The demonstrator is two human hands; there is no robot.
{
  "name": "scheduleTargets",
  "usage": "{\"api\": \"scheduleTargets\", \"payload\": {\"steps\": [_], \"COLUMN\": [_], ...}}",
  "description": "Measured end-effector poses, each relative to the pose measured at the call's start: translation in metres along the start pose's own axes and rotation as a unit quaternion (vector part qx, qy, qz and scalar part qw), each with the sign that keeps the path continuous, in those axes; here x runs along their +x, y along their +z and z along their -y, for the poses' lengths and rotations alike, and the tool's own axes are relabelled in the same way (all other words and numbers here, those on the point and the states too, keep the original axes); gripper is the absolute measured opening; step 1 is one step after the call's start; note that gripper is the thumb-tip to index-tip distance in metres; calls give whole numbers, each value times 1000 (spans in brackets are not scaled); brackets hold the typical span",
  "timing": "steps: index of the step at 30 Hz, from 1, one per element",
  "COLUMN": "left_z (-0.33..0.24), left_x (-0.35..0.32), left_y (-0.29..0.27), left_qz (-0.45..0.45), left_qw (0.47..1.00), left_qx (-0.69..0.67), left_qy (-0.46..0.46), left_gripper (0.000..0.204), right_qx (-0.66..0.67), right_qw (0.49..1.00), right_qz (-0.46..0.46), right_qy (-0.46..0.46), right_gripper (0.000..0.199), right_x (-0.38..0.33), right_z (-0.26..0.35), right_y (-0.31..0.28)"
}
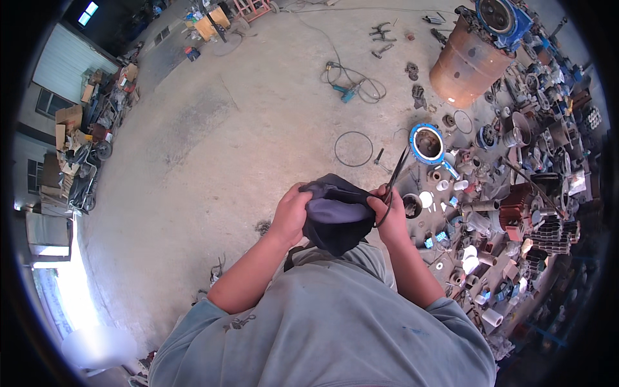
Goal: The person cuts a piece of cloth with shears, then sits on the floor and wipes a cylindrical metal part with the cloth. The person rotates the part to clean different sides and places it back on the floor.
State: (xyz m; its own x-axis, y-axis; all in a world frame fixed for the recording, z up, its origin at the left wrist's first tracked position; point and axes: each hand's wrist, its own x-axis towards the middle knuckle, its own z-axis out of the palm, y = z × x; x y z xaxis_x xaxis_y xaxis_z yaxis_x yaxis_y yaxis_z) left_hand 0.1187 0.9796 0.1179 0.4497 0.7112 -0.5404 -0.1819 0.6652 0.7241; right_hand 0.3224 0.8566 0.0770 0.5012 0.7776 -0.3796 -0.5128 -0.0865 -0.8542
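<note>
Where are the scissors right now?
In the head view, just right of centre: the scissors are in the right hand, beside the dark cloth, blades pointing up, left of the blue ring.

Worn on the head, the fisheye camera looked steeply down past the nearby grey T-shirt [309,322] to the left hand [291,211] and right hand [391,214] at mid-frame, with the concrete floor [213,148] farther off.
</note>
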Motion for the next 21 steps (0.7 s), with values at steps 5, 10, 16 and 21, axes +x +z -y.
{"api": "scheduleTargets", "payload": {"steps": [5,10,16,21], "left_z": [-38,-60,-100,-129], "left_x": [64,117,162,199], "left_y": [33,43,73,80], "left_qz": [-29,-44,-58,-44], "left_qw": [980,922,836,798], "left_qx": [163,331,444,474], "left_qy": [114,197,316,371], "left_gripper": [25,25,25,22], "right_qx": [-135,-105,-21,-10], "right_qw": [984,954,898,879], "right_qz": [60,275,361,376], "right_qy": [-102,49,251,292], "right_gripper": [30,42,69,82], "right_x": [69,78,106,129], "right_z": [21,88,97,113], "right_y": [13,29,38,67]}}
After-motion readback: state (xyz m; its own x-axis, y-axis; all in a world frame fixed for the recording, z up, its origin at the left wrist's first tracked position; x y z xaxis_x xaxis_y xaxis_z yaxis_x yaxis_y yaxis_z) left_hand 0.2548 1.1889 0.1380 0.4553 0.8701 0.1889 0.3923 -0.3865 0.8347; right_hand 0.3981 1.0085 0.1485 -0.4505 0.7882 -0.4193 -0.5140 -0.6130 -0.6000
